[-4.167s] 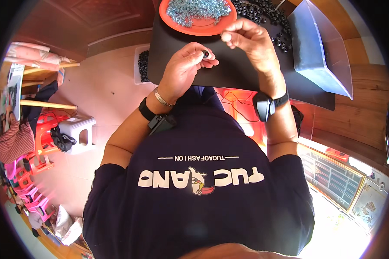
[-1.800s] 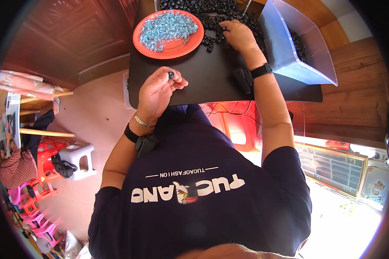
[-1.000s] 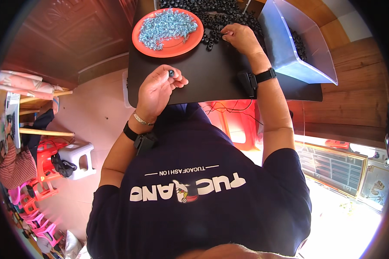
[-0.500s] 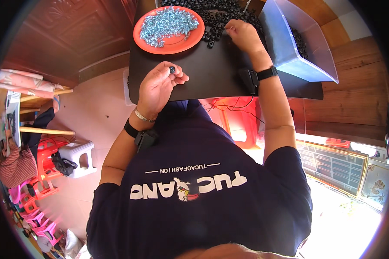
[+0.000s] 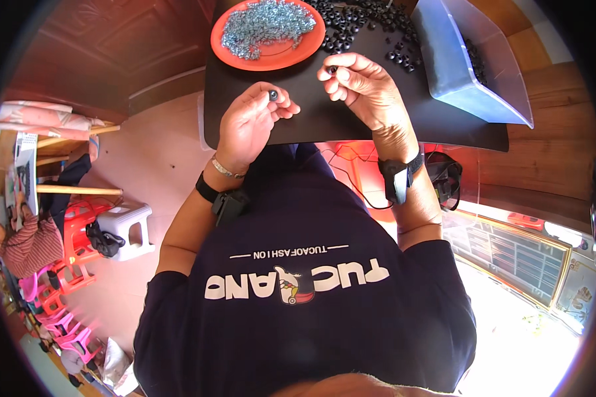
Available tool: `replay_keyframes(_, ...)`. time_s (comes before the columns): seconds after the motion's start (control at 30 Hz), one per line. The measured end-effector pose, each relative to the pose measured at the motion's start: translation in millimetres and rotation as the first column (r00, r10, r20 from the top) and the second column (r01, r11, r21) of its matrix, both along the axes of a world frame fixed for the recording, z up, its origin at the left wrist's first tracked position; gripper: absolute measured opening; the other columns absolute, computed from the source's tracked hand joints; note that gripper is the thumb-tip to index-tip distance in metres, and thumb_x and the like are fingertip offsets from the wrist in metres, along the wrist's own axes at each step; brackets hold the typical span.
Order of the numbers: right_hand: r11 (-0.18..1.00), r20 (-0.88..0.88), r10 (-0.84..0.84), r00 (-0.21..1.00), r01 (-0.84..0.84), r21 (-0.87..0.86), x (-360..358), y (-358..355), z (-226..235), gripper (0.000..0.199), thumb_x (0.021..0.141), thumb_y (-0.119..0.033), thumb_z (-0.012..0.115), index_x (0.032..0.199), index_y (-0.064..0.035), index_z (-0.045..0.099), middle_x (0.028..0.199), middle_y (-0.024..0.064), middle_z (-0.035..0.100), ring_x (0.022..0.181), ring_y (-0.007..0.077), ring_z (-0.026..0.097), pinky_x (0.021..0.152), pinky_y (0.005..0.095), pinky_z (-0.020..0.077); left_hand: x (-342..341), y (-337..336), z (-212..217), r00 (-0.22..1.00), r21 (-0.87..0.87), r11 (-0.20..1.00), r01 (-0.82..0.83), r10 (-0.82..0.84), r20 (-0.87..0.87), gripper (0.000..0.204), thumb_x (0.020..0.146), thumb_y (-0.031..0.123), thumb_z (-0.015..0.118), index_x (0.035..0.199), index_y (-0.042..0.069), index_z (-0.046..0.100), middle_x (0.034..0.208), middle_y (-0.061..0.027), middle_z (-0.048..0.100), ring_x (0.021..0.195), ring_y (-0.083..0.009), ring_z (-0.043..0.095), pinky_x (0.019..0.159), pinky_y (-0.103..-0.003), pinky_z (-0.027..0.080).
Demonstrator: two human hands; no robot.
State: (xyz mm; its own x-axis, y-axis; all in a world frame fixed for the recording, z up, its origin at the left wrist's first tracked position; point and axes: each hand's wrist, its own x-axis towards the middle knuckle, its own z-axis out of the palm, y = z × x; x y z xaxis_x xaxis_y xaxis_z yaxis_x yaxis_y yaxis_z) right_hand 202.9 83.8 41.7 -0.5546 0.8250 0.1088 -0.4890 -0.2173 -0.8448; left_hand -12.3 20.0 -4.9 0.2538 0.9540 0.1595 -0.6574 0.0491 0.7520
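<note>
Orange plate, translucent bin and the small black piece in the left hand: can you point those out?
Orange plate (image 5: 265, 65), head view: near rim.
Translucent bin (image 5: 451, 63), head view: left wall.
Small black piece (image 5: 273, 95), head view: visible round end.

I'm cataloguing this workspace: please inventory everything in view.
table: one, black, picture top
plate: one, orange, on table
metallic pieces: many, silvery, on plate
loose parts: many, black, on table
bin: one, translucent, table's right side
stool: one, white, left floor
other stools: several, red and pink, left
co-worker: one, striped top, far left
wristbands: two, black, person's wrists
left hand: one, pinching a dark piece
right hand: one, pinching another piece
</note>
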Motion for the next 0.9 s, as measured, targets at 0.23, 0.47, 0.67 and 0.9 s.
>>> replay_keyframes(0.23,0.993,-0.047,0.038,0.998,-0.043,-0.110,-11.7,-13.1,-10.5,0.024,0.089,-0.010,0.060,0.107,0.0052,0.060,0.094,0.0162,0.066,0.076,0.0166,0.063,0.068,0.0261,0.0521,2.6,-1.0,-1.3,1.000,0.010,1.000,-0.020,0.020,-0.014,0.024,0.095,0.022,0.045,0.098,0.000,0.053,0.098,-0.0091,0.058,0.093,-0.0232,0.060,0.083,-0.032,0.043)
replay_keyframes(0.47,0.971,-0.130,0.056,0.990,-0.084,-0.224,-20.0,-19.4,-22.7,0.025,0.089,-0.011,0.060,0.107,0.0061,0.060,0.092,0.0150,0.065,0.077,0.0168,0.062,0.070,0.0264,0.0511,2.2,-1.5,-2.4,0.999,0.013,1.000,-0.025,0.025,-0.024,0.023,0.095,0.022,0.045,0.097,0.001,0.054,0.097,-0.0088,0.059,0.093,-0.0227,0.060,0.083,-0.032,0.043)
replay_keyframes(0.67,0.964,-0.208,0.090,0.974,-0.137,-0.226,-22.7,-21.9,-29.2,0.025,0.089,-0.009,0.060,0.109,0.0060,0.060,0.093,0.0140,0.064,0.080,0.0181,0.061,0.073,0.0273,0.0497,2.9,-2.5,-0.1,0.999,0.013,0.999,-0.032,0.032,-0.036,0.023,0.095,0.022,0.046,0.096,0.001,0.054,0.096,-0.0092,0.059,0.093,-0.0221,0.060,0.083,-0.032,0.043)
replay_keyframes(0.9,0.957,-0.210,0.083,0.974,-0.137,-0.257,-26.4,-25.2,-30.6,0.022,0.089,-0.008,0.058,0.107,0.0045,0.060,0.094,0.0155,0.064,0.078,0.0181,0.061,0.070,0.0277,0.0502,3.9,-2.9,1.5,0.999,0.024,0.999,-0.038,0.038,-0.007,0.023,0.095,0.022,0.045,0.098,0.000,0.053,0.096,-0.0098,0.059,0.093,-0.0219,0.059,0.084,-0.032,0.042)
